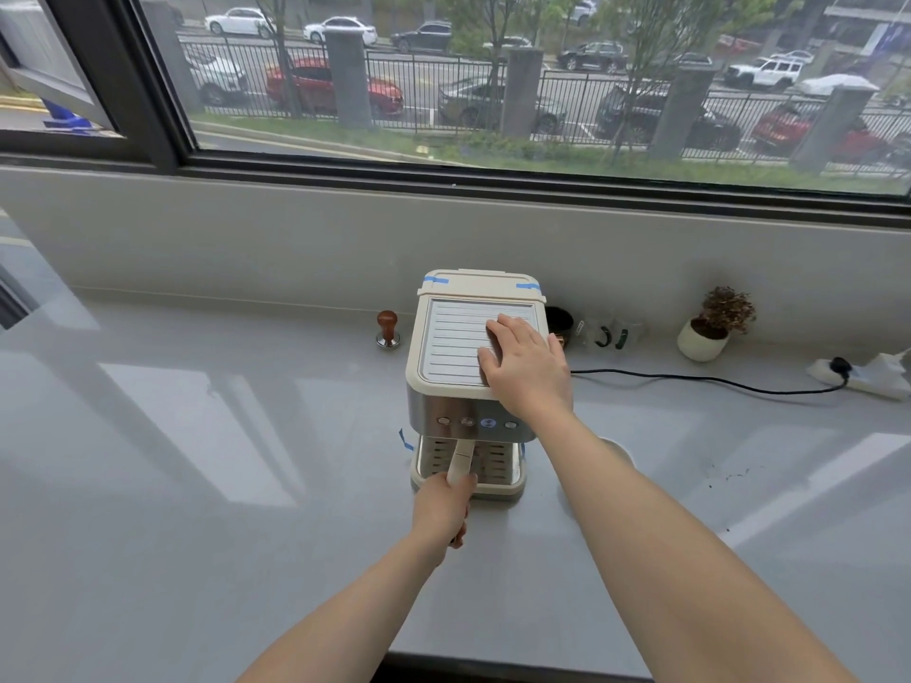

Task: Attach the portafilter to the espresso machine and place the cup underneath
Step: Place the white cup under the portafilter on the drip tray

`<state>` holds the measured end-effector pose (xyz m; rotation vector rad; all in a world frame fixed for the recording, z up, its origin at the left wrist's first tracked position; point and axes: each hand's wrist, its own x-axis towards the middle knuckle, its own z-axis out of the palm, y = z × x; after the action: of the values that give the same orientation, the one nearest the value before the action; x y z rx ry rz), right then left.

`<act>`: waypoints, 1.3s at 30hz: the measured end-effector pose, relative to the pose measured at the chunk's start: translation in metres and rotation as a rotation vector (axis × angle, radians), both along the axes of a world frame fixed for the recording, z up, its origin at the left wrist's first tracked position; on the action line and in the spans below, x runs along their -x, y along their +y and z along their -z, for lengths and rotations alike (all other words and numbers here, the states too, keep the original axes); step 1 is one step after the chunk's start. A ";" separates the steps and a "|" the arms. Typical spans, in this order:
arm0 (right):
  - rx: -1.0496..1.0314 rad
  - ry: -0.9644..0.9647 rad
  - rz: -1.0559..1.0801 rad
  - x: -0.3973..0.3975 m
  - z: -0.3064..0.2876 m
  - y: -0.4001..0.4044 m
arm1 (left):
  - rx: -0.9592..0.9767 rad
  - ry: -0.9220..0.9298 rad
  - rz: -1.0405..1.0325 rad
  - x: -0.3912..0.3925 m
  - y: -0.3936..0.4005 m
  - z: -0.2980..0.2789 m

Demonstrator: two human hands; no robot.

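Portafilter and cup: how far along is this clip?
In hand: the left hand grips the portafilter handle under the espresso machine, while the right hand lies flat on its top. Whether it is locked cannot be told. Left: no cup stands on the drip tray.

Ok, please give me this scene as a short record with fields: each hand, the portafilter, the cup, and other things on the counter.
left hand: grips the portafilter handle at the front of the espresso machine
right hand: lies flat on the machine's top
cup: cannot tell; none under the portafilter
left of machine: tamper
right of machine: potted plant, power strip
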<state>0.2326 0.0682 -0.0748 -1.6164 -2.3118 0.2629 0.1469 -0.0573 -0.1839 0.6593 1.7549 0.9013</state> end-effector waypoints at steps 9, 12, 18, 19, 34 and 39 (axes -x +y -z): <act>-0.119 0.408 -0.092 -0.025 0.014 -0.008 | 0.017 0.094 0.099 0.004 -0.001 -0.002; -0.058 0.589 -0.089 -0.053 0.030 -0.017 | 0.023 0.094 0.128 0.006 -0.001 -0.002; 0.240 0.456 0.752 -0.145 0.119 -0.027 | -0.002 0.047 0.136 0.007 -0.002 -0.004; 0.327 0.442 0.806 -0.156 0.135 -0.029 | -0.003 0.045 0.134 0.006 -0.002 -0.004; 0.745 0.704 0.852 -0.180 0.203 -0.018 | -0.001 0.085 0.151 0.006 -0.001 -0.002; 0.702 0.813 0.894 -0.169 0.173 -0.026 | 0.002 0.101 0.164 0.007 0.000 -0.002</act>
<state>0.4017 0.0420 -0.2482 -2.0939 -0.8013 1.2864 0.1403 -0.0574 -0.1823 0.8472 1.7609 0.7652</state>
